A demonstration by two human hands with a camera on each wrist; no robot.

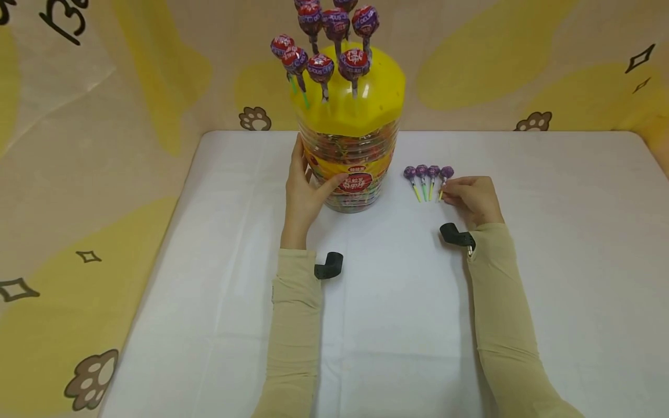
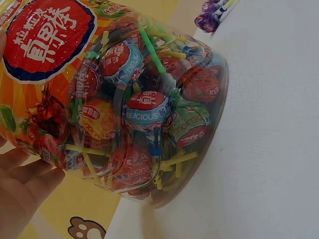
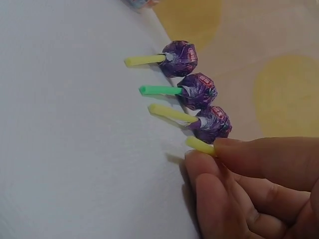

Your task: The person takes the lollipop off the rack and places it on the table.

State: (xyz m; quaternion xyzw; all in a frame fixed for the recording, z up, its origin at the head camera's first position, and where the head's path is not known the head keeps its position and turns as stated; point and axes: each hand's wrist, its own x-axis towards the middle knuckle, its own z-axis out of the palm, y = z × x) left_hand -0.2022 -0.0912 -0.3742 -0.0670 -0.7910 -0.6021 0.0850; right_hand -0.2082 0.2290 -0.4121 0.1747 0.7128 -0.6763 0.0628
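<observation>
My left hand point(image 1: 303, 194) holds the side of a clear plastic candy jar point(image 1: 360, 157), thumb across its label and fingers round the left side. The jar stands upright, full of wrapped lollipops, under a domed yellow lid point(image 1: 373, 107). Several purple-and-red lollipops point(image 1: 320, 68) stick up from the lid. Right of the jar, my right hand point(image 1: 473, 197) pinches a purple lollipop point(image 1: 446, 172) by its yellow stick point(image 3: 198, 144) between thumb and index finger; in the right wrist view the fingers hide its head. Beside it lie three purple lollipops point(image 3: 198, 91) in a row, heads away from me.
A white cloth point(image 1: 397, 302) covers the table. Behind it and to the left hangs a yellow-and-cream backdrop point(image 1: 470, 69) with paw prints. Each sleeve carries a black wrist mount, the left one point(image 1: 329, 266) near the jar's front and the right one point(image 1: 456, 234) below the lollipops.
</observation>
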